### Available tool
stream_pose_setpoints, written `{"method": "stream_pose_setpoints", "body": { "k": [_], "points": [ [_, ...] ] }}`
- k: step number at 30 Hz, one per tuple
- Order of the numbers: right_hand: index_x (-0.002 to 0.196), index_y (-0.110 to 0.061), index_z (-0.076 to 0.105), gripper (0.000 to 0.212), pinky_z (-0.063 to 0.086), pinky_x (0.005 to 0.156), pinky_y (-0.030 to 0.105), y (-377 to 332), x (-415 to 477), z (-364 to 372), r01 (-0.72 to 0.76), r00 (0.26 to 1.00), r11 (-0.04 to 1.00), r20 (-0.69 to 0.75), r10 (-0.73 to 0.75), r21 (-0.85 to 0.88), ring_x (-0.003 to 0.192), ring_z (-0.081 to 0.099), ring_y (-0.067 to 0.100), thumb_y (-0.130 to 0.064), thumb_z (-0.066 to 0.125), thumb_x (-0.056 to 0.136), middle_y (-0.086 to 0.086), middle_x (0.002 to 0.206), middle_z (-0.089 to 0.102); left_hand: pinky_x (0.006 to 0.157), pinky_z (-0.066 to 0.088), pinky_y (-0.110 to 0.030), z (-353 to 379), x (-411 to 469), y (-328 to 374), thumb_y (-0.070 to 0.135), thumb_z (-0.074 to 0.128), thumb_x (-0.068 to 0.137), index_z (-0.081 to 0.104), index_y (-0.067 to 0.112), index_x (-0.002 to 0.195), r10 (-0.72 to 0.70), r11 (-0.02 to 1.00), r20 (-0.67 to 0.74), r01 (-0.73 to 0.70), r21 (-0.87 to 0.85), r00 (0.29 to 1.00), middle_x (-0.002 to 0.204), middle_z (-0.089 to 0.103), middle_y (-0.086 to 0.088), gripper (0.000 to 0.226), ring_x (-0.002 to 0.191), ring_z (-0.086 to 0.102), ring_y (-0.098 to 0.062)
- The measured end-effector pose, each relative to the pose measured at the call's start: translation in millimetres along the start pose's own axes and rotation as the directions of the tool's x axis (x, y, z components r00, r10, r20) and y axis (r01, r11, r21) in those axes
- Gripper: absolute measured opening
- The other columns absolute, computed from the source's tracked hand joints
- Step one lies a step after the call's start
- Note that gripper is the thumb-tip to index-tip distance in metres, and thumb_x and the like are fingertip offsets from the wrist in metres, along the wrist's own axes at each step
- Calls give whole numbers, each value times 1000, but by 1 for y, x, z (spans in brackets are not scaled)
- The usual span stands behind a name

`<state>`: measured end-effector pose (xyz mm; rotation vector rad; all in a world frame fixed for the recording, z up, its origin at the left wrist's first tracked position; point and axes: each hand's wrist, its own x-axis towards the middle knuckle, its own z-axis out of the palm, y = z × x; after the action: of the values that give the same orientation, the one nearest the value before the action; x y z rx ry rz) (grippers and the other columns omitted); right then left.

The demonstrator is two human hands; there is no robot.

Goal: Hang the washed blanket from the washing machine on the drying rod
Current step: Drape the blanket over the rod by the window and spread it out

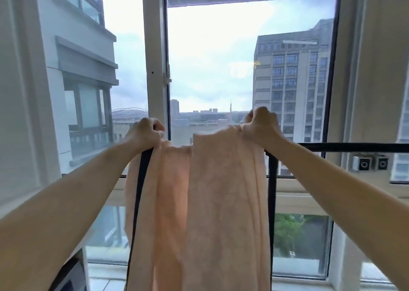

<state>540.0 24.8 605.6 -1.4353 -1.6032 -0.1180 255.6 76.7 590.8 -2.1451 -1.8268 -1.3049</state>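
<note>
A pale peach blanket (212, 202) hangs in long folds in front of me, its top edge raised before the window. My left hand (145, 133) grips the blanket's top left corner with curled fingers. My right hand (261, 123) grips the top right corner, slightly higher. A black drying rack shows through: a horizontal rod (354, 147) running right from under my right hand, and two black uprights (271, 202) on either side of the hanging cloth. Whether the blanket lies over the rod or is only held in front of it, I cannot tell.
A tall window with white frames (155, 58) stands right behind the rack, with buildings beyond the glass. A small white fitting (368, 162) sits on the wall at the right under the rod. A dark object (68, 275) is at the lower left.
</note>
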Motion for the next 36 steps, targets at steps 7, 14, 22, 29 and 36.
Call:
{"method": "stream_pose_setpoints", "body": {
  "k": [7,14,22,29,36],
  "points": [
    [94,-9,64,18,46,95,45,-5,-22,16,186,983,912,79,-169,-365,114,43,31,-24,59,87,10,115,52,85,52,-38,5,-8,-9,20,58,91,61,23,98,35,999,40,-36,24,999,101,64,-3,9,94,60,-21],
    [97,-16,65,22,30,92,43,-53,-37,65,481,877,808,197,-439,-340,108,47,21,-34,54,93,1,106,61,86,51,-35,-8,-8,-30,18,52,94,54,27,114,82,992,79,-74,-106,993,107,58,1,22,100,57,-21],
    [87,-7,62,26,57,72,42,-101,-24,134,481,846,865,335,-414,-143,72,63,20,-28,51,98,6,84,63,80,56,-32,-24,-10,-71,24,55,95,39,27,136,200,966,33,-192,-172,979,107,62,-4,44,95,62,-23],
    [87,-8,65,18,57,69,42,-125,-19,161,396,894,904,295,-338,-162,68,63,21,-13,51,96,6,78,65,56,46,-7,-34,-9,-105,25,52,97,41,24,136,341,933,25,-335,-136,940,98,63,4,41,78,59,1],
    [85,-13,61,15,51,67,35,-130,-25,162,420,905,855,202,-373,-304,67,59,19,-7,51,93,-1,74,61,44,39,-12,-32,-8,-107,32,47,98,38,18,138,532,827,-61,-503,252,844,66,64,3,43,46,52,-4]
  ]
}}
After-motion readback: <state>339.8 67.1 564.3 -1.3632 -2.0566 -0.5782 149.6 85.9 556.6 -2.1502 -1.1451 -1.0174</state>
